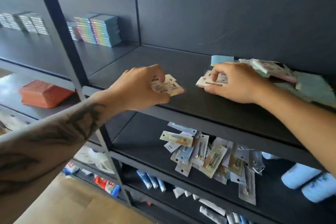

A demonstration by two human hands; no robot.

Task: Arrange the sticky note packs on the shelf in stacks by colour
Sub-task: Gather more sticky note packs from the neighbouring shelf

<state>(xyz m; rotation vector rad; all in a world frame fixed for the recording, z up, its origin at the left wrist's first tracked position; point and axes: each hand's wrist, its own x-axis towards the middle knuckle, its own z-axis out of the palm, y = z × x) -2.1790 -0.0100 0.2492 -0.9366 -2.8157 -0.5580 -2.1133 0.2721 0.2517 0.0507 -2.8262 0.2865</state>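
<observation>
- Dark shelf (181, 63) fills the view, its board bare from centre toward 10 o'clock, its front edge just below both hands
- Loose heap of sticky note packs (272, 71) lies at 3 o'clock
- Left hand (140, 87) pinches a yellowish pack (168, 87) just above the board
- Right hand (236, 83) pinches a white-labelled pack (211, 82) resting on it
- Sorting looks barely begun; next, each pack likely needs its own colour spot on the bare stretch
</observation>
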